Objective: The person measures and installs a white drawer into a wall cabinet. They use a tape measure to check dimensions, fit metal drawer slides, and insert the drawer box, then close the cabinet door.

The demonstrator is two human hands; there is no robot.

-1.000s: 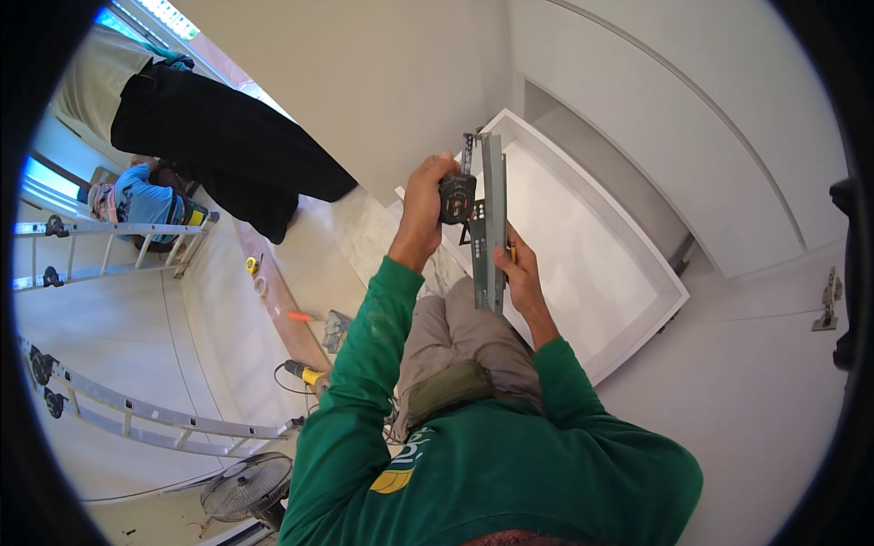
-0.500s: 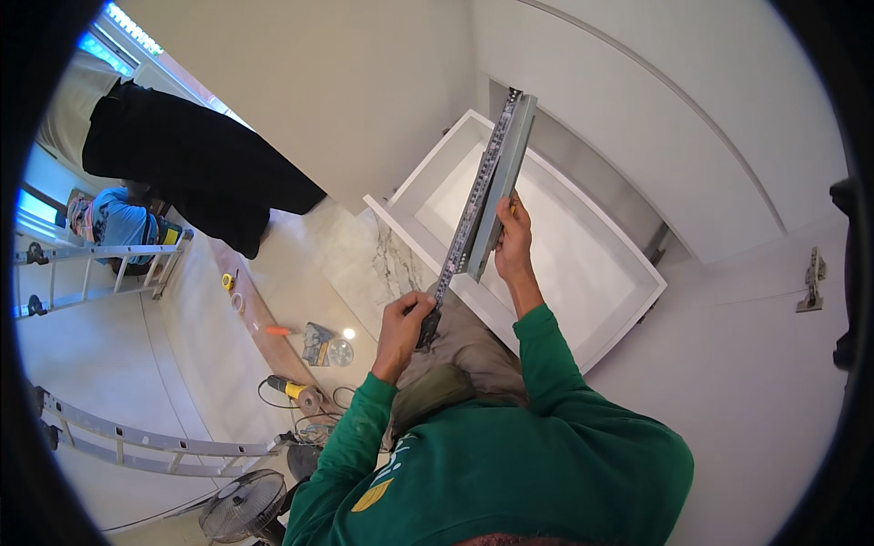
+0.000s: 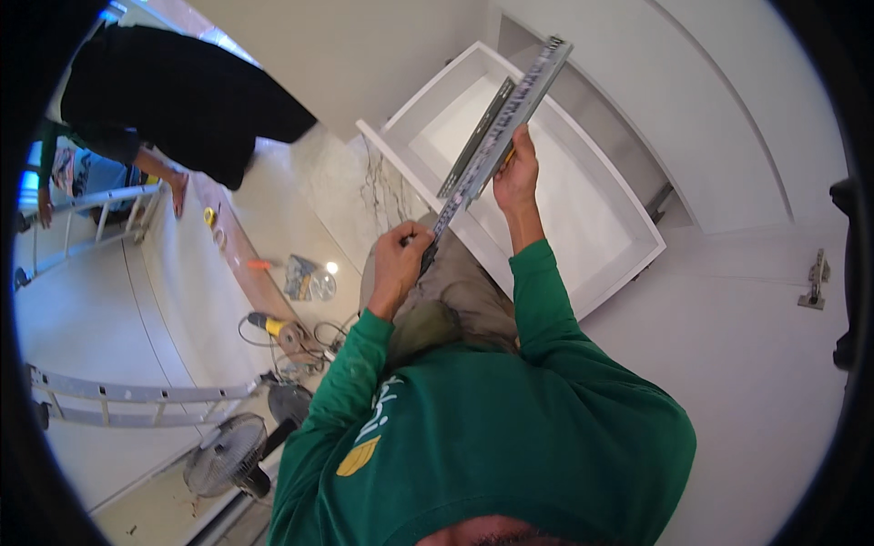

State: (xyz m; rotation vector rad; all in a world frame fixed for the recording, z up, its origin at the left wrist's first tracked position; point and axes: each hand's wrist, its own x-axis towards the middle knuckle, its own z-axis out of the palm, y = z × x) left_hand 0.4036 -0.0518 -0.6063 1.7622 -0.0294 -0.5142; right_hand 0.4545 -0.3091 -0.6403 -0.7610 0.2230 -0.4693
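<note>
1. Compared with one second ago, the left hand (image 3: 401,259) is no longer sitting near the rail's top; it is now holding the tape measure (image 3: 428,257) down by the knees, fingers clamping around the case.
2. The blade (image 3: 506,123) is now lying drawn out along the rail (image 3: 535,98), reaching its far end.
3. The right hand (image 3: 517,182) is staying clamped on the rail, which it is holding tilted above the drawer (image 3: 651,246).
4. Since half a second ago, the dark strip (image 3: 476,136) is showing much more, standing out on the rail's left.
5. A co-worker's bare foot (image 3: 178,193) is now showing beyond the planks.
6. The sweater (image 3: 546,409) is bearing white letters above a yellow leaf shape; the blade is carrying dark markings too small to read.
7. The rail's far end is passing over the drawer's back edge toward the cabinet; the right forearm is crossing above its near edge.
8. Left of the left arm, floor is stretching toward the ladder (image 3: 137,393), with the grinder (image 3: 271,325) and fan (image 3: 223,455) standing in between.
</note>
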